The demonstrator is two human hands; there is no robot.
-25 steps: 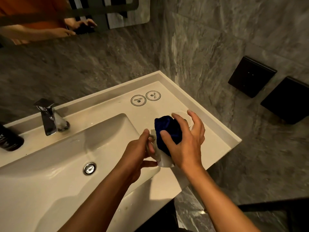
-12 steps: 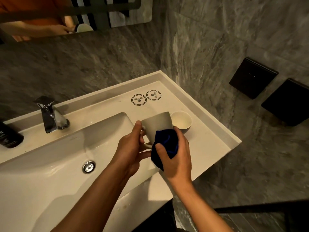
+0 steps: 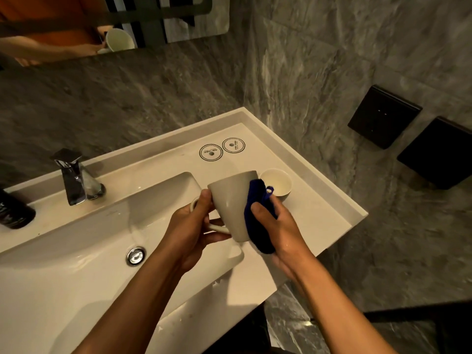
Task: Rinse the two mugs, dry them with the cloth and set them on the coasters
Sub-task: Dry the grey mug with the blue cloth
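Note:
My left hand (image 3: pixel 192 231) grips the handle of a pale grey mug (image 3: pixel 231 203), held above the counter beside the basin with its mouth tipped away from me. My right hand (image 3: pixel 274 226) holds a dark blue cloth (image 3: pixel 256 215) pressed against the mug's right side. A second mug (image 3: pixel 277 183), white inside, stands upright on the counter just behind the cloth. Two round white coasters (image 3: pixel 211 152) (image 3: pixel 233 145) with black rings lie side by side at the back of the counter, nothing on them.
The white basin (image 3: pixel 76 251) with its chrome drain (image 3: pixel 136 256) lies to the left, a chrome tap (image 3: pixel 72 177) behind it. A dark bottle (image 3: pixel 12 213) lies at the far left. Grey stone walls close in behind and right, with two black wall panels (image 3: pixel 383 116).
The mug has turned bottom-toward-me and risen slightly. The cloth slid from over the mug's top to its right side, uncovering the second mug behind.

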